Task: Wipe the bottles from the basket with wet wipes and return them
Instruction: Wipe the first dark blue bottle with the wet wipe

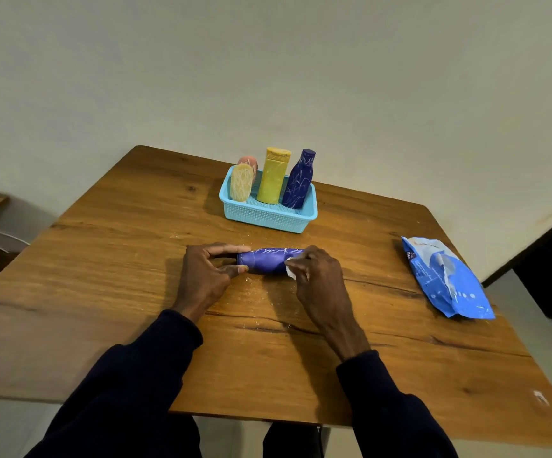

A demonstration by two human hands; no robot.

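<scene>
Dark sleeves (129, 391) are cut off at the bottom edge. Left grip (206, 271): thumb and fingers curled, pinching the left end of the purple bottle (268, 261), which lies on its side mid-counter (102, 259). Right grip (316, 276) hides the bottle's other end, its fingers closed on a white wipe (290, 272) that barely shows, pressed against the bottle. Wipes pack (446, 276) lies to the right, well apart. Farther back, the blue basket (268, 216) holds a yellow bottle (273, 180), a dark blue bottle (297, 181), a pale bottle (241, 184) and a pink bottle (250, 161) mostly hidden behind it.

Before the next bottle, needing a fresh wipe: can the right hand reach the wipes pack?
Probably yes: the wipes pack lies right of the right hand with bare table between, though that hand pinches a wipe.
</scene>
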